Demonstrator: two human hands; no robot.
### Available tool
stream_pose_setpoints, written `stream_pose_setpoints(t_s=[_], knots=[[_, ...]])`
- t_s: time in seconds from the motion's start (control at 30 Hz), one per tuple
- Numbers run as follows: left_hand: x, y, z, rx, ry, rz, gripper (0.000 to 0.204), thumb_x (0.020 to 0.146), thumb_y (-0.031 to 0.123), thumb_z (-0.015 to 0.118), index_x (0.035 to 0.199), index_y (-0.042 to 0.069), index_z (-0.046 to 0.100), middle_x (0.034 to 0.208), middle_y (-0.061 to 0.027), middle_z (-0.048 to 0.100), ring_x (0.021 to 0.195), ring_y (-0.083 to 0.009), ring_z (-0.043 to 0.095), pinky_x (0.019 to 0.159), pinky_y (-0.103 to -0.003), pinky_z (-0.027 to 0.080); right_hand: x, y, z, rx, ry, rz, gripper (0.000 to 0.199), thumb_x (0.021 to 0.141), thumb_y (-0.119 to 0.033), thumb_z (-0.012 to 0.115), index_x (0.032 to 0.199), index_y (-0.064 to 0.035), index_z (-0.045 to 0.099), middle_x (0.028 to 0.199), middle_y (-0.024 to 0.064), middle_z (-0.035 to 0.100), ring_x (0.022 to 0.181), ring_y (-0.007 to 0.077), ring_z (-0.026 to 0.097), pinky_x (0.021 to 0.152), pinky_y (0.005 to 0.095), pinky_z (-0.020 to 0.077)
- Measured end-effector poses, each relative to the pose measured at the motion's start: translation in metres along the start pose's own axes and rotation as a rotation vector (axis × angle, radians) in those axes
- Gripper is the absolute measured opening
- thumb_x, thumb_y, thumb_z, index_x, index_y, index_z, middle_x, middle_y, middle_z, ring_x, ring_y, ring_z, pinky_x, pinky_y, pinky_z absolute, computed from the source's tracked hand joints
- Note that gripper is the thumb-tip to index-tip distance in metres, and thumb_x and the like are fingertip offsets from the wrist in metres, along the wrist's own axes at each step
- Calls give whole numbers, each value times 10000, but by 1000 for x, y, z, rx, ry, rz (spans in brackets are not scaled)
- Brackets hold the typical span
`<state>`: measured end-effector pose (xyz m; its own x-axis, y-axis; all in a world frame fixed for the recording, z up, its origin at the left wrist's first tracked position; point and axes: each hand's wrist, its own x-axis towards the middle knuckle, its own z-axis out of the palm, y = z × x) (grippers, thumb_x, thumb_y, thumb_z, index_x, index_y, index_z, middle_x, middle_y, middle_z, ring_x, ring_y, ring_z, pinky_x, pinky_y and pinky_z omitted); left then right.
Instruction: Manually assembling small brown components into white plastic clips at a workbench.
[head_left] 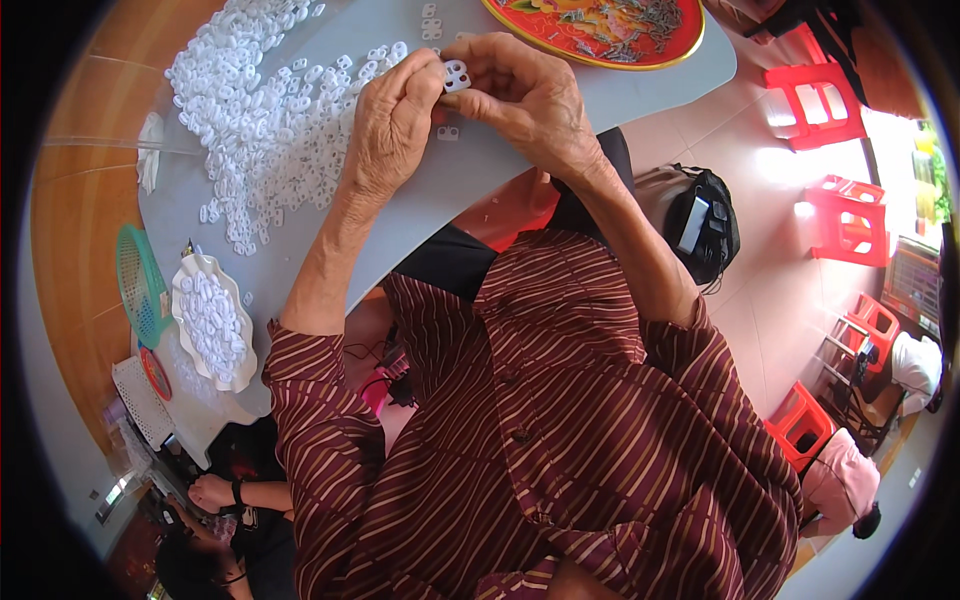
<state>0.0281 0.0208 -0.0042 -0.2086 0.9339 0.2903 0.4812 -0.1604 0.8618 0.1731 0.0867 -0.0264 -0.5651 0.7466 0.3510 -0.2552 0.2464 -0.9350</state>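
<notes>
Both my hands meet above the grey table (620, 100). Between the fingertips sits a small white plastic piece with holes (456, 76). My right hand (535, 100) pinches it between thumb and fingers. Curled in from the other side, my left hand (393, 125) closes its fingers against the piece's left edge; whether it holds anything more is hidden. Just below the hands lies a similar white piece (448, 133). A few others (431, 22) are lined up beyond them. Left of my left hand spreads a large heap of loose white plastic pieces (250, 120).
A red round tray (640, 60) with small grey metal parts stands at the far edge. To the left are a scalloped white dish (245, 370) of white pieces and a green basket (140, 285). Red stools (850, 220) and a black bag (710, 225) are on the right. Other people sit nearby.
</notes>
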Motion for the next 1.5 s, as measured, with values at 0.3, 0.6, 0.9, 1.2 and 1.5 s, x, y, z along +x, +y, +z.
stream_pose_setpoints(t_s=[0.3,0.6,0.9,1.2,1.5], knots=[[-8,0,1,65,-40,67,215,928,177,441,929,-27,510,649,-124,464,563,-163,399,531,-301,393,-5,-10,2,-195,-14,-16,229,769,-59,698,953,10,582,715,68,634,642,97,602,591,250,492],[-9,1,2,-3,-87,7,225,923,185,439,824,-16,457,628,-92,400,597,-116,362,544,-289,381,-6,-12,3,-279,-7,-73,189,746,-39,691,883,5,567,677,107,634,598,176,624,555,273,484],[-9,2,-1,3,-135,68,207,912,167,440,826,-20,462,655,-87,448,596,-139,400,562,-297,394,-9,-9,1,-306,-22,-137,200,724,-47,712,834,-5,551,651,110,618,579,212,618,533,285,476],[-13,-6,1,-49,-130,145,261,915,220,453,876,-35,494,640,-86,477,584,-133,439,563,-292,408,-11,-8,0,-371,-10,-209,182,746,-70,714,808,-8,555,645,104,613,550,172,600,510,268,460],[-5,-2,-1,-121,-147,-123,306,936,248,455,994,-37,549,664,-70,526,598,-121,488,565,-278,435,-2,-16,-7,-59,-60,60,169,854,-111,641,943,25,599,691,34,612,639,69,567,571,222,457]])
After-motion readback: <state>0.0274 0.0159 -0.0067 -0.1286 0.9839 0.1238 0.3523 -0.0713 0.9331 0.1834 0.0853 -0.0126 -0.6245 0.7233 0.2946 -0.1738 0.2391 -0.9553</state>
